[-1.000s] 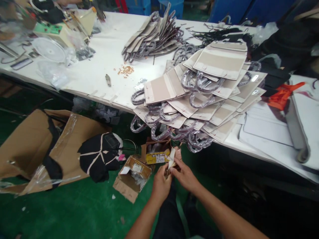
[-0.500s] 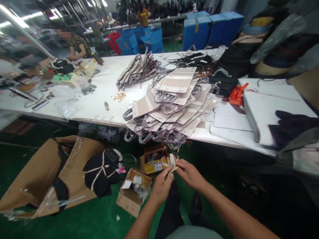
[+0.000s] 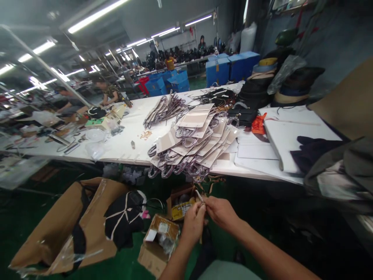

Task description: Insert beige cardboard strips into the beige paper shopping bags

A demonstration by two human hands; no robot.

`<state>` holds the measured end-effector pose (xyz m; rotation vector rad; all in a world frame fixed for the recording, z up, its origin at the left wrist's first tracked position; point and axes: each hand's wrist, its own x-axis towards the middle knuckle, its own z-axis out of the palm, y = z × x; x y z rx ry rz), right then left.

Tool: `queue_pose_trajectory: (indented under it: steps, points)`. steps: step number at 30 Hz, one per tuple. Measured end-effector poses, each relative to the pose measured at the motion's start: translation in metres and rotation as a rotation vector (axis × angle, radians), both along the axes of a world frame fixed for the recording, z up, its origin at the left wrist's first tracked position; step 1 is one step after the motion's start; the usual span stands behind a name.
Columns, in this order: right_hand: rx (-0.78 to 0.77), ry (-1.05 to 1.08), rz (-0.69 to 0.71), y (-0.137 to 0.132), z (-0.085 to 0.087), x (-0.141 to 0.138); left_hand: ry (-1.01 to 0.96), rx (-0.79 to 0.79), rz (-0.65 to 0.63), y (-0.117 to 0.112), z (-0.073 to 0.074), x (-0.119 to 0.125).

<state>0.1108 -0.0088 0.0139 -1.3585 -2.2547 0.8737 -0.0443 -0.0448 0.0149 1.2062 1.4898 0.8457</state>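
Observation:
My left hand (image 3: pixel 193 224) and my right hand (image 3: pixel 220 212) meet low in the middle, below the table's front edge. Both pinch a small pale strip (image 3: pixel 199 196) between their fingertips; I cannot make out what it is. Just beyond the hands, on the green floor, sit a small open cardboard box with a yellow label (image 3: pixel 181 208) and a second small box (image 3: pixel 159 241). Above them a heap of beige flat pieces with plastic-wrapped handles (image 3: pixel 194 147) hangs over the edge of the white table (image 3: pixel 122 149).
A second stack of the beige pieces (image 3: pixel 164 110) lies further back. A large flattened carton (image 3: pixel 58 229) and a black bag (image 3: pixel 124 217) lie on the floor at left. White boards (image 3: pixel 287 136), an orange item (image 3: pixel 258 123) and dark cloth (image 3: pixel 313 149) sit at right. People work at the far left.
The view has tilted up, so the hall and ceiling lights now show. My hands stay together on the pale strip, which now shows less between the fingers.

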Motion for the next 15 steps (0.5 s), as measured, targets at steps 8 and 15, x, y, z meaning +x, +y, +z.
queue_pose_trajectory:
  steps: [8,15]
  points:
    - [0.027,-0.162,0.064,-0.009,0.006,0.016,0.158,0.09,0.025,-0.018,0.0,0.011]
    - [0.097,-0.18,0.077,-0.018,0.018,0.018,0.27,0.211,0.129,-0.028,0.006,0.027]
